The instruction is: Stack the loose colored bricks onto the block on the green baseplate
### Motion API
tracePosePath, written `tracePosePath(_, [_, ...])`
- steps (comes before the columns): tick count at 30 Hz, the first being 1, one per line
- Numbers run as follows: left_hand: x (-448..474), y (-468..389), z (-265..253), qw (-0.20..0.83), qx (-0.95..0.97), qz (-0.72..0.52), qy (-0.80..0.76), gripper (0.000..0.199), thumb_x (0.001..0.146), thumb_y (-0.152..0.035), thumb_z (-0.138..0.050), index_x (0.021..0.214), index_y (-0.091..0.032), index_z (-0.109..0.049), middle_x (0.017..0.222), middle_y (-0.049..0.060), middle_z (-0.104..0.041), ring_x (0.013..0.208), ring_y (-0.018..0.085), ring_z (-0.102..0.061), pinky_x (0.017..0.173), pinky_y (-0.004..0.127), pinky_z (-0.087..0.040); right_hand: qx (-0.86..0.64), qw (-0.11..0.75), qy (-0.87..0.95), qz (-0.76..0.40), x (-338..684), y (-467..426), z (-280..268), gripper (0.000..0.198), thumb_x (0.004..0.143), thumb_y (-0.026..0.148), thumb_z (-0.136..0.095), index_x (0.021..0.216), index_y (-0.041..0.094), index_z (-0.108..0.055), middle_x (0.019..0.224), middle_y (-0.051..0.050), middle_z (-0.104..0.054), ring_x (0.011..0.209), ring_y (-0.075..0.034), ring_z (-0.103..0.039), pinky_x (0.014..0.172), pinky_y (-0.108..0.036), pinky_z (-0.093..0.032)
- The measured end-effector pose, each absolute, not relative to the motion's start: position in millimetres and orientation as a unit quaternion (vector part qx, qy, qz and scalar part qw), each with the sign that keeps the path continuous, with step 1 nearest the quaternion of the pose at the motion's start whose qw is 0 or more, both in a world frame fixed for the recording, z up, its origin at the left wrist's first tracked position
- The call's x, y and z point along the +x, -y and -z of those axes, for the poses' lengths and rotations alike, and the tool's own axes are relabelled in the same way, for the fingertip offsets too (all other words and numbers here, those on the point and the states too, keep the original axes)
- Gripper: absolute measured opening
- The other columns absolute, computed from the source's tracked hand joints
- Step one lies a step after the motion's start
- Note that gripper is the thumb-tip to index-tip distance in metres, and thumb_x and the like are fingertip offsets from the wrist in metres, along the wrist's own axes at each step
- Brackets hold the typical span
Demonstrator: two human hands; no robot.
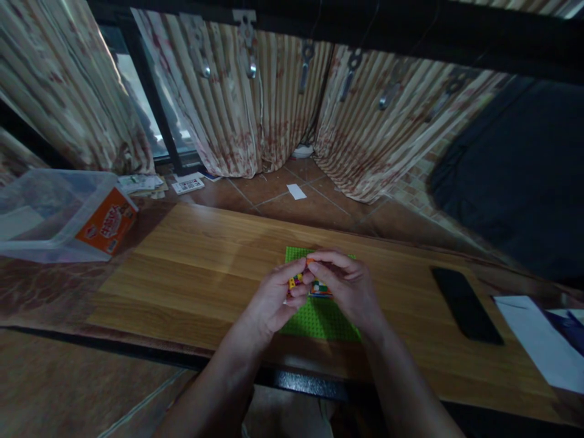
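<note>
Both hands meet over a green studded baseplate (328,325) that lies on the wooden board. My left hand (276,298) is closed, with yellow toy bricks (292,283) showing among its curled fingers. Between the fingertips of my right hand (353,292) is a small orange toy brick (310,261), and the left fingertips touch it too. Below the right fingers, a cluster of colored bricks (320,288) in white, green, orange and blue sits on the baseplate, partly covered by the hands. How many bricks the left hand holds is hidden.
A black phone-like slab (466,305) lies on the board (196,274) at right, beside white paper (541,340). At left stands a clear plastic bin (59,240) with an orange label. Papers (188,184) and a white card (296,191) lie beyond the board, before striped curtains (228,121).
</note>
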State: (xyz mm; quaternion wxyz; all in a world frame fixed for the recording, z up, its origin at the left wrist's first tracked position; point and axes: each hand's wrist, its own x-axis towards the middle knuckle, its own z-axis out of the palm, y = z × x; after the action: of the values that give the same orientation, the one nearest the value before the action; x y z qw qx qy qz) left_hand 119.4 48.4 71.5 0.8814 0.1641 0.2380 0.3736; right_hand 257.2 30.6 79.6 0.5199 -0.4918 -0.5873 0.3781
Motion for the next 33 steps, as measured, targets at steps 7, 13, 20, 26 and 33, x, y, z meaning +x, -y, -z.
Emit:
tracePosePath(7, [121, -48, -70, 0.848, 0.204, -0.408, -0.271, 0.026, 0.069, -0.03, -0.075, 0.072, -0.012, -0.057, 0.06, -0.005, -0.047, 0.04, -0.002, -0.034, 0.033, 0.009, -0.016, -0.516, 0.497, 0.654, -0.244, 260, -31, -81, 0.014, 0.082, 0.028, -0.062, 0.093, 0.028, -0.071, 0.097, -0.003, -0.067, 0.093, -0.017, -0.062, 0.083, -0.034, -0.05])
tracePosePath(13, [123, -47, -72, 0.829, 0.23, -0.409, -0.305, 0.032, 0.065, -0.036, -0.077, 0.071, -0.012, -0.057, 0.058, -0.006, -0.045, 0.039, -0.002, -0.032, 0.033, 0.011, -0.013, -0.522, 0.457, 0.687, -0.217, 259, -28, -85, 0.012, 0.084, 0.028, -0.06, 0.088, 0.026, -0.071, 0.09, -0.002, -0.067, 0.085, -0.017, -0.063, 0.077, -0.032, -0.05])
tracePosePath(20, [122, -47, -71, 0.827, 0.208, -0.407, -0.328, 0.03, 0.072, -0.038, -0.071, 0.075, -0.011, -0.061, 0.059, -0.005, -0.046, 0.04, -0.001, -0.033, 0.033, 0.011, -0.015, -0.557, 0.534, 0.593, -0.229, 296, -31, -91, 0.008, 0.076, 0.03, -0.067, 0.08, 0.024, -0.071, 0.081, -0.001, -0.069, 0.074, -0.016, -0.063, 0.069, -0.03, -0.05])
tracePosePath(26, [122, -49, -69, 0.82, 0.199, -0.408, -0.348, 0.024, 0.076, -0.033, -0.068, 0.077, -0.01, -0.06, 0.06, -0.004, -0.045, 0.04, -0.001, -0.033, 0.033, 0.01, -0.016, -0.631, 0.578, 0.449, -0.257, 349, -41, -64, 0.01, 0.065, 0.029, -0.072, 0.071, 0.021, -0.07, 0.068, 0.001, -0.067, 0.064, -0.014, -0.059, 0.064, -0.028, -0.047])
tracePosePath(33, [123, -49, -69, 0.819, 0.203, -0.404, -0.354, 0.023, 0.075, -0.031, -0.069, 0.077, -0.01, -0.06, 0.06, -0.004, -0.046, 0.041, -0.001, -0.034, 0.033, 0.01, -0.017, -0.61, 0.566, 0.458, -0.311, 346, -49, -45, 0.016, 0.063, 0.031, -0.073, 0.073, 0.02, -0.07, 0.074, 0.0, -0.069, 0.068, -0.014, -0.061, 0.068, -0.03, -0.049])
